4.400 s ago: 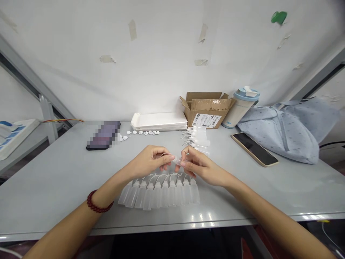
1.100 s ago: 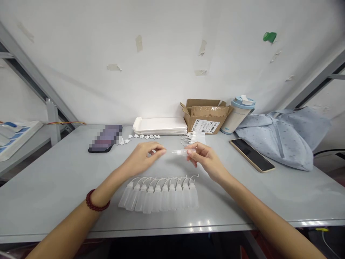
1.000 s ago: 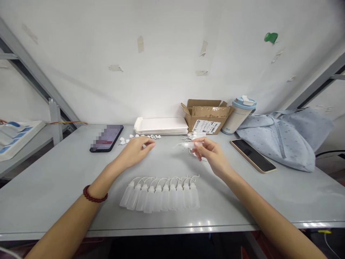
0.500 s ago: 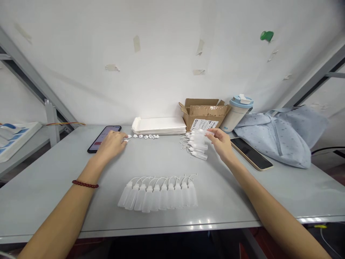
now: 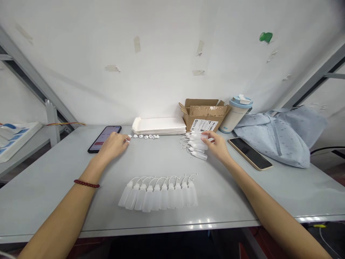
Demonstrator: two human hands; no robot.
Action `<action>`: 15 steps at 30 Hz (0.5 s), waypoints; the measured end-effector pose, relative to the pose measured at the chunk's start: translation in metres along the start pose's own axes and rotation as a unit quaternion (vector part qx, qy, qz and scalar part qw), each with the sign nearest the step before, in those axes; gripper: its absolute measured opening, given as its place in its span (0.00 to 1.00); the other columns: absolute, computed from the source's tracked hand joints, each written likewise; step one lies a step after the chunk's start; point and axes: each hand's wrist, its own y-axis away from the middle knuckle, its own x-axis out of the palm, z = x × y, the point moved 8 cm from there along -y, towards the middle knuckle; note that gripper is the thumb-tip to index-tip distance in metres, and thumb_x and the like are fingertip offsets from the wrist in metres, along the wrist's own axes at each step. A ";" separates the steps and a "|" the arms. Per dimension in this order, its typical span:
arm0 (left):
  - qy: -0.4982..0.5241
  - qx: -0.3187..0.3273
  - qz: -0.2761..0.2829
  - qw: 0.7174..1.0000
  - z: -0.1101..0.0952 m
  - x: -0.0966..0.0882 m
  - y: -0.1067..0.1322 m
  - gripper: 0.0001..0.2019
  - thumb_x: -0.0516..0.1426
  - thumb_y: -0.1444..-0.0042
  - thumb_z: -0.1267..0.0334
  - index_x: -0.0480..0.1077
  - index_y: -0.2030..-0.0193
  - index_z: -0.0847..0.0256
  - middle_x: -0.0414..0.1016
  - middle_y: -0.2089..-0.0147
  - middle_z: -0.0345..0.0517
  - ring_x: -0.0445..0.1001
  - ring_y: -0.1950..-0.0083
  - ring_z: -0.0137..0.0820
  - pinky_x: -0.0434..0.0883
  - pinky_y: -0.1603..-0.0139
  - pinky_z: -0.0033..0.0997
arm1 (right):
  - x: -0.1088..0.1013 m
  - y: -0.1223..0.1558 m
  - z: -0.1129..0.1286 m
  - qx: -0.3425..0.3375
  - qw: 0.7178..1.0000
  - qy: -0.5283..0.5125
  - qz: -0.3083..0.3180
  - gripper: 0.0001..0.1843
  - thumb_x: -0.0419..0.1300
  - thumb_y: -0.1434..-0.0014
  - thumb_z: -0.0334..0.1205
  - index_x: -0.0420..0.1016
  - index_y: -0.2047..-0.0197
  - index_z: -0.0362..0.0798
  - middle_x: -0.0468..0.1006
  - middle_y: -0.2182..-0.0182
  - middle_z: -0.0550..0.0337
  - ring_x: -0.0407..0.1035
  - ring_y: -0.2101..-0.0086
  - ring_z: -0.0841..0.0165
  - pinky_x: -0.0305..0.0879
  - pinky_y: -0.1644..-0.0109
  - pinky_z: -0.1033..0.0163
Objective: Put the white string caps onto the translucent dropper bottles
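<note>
My left hand (image 5: 114, 144) is at the left end of a row of small white caps (image 5: 146, 136), its fingers closed on a white cap (image 5: 128, 141) that shows only in part. On the right, my right hand (image 5: 217, 145) reaches into a pile of small translucent squeeze bottles (image 5: 198, 155). Its thumb and fingers pinch the base end of one bottle (image 5: 198, 136), partly hidden by the fingers. Nearer to me lies a neat row of similar bottles (image 5: 156, 198), each with a thin white strap curving from its neck.
A phone (image 5: 104, 138) lies under and beside my left hand. Along the wall are a stack of white trays (image 5: 161, 125), a cardboard box (image 5: 206, 112) and a tumbler (image 5: 234, 115). Another phone (image 5: 250, 154) and a pale blue bag (image 5: 277, 136) are on the right.
My right hand has shifted slightly left and down over the pile, its fingers now lower on the bottles. The left hand has moved slightly right, drawing its fingers around the cap.
</note>
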 end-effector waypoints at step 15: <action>-0.015 0.033 0.019 0.999 -0.014 0.000 0.004 0.18 0.48 0.46 0.61 0.77 0.58 0.61 0.79 0.66 0.52 0.71 0.57 0.49 0.66 0.60 0.39 | -0.006 0.001 0.009 -0.013 1.000 0.001 -0.018 0.13 0.54 0.46 0.45 0.76 0.64 0.47 0.79 0.60 0.52 0.69 0.58 0.58 0.62 0.59 0.56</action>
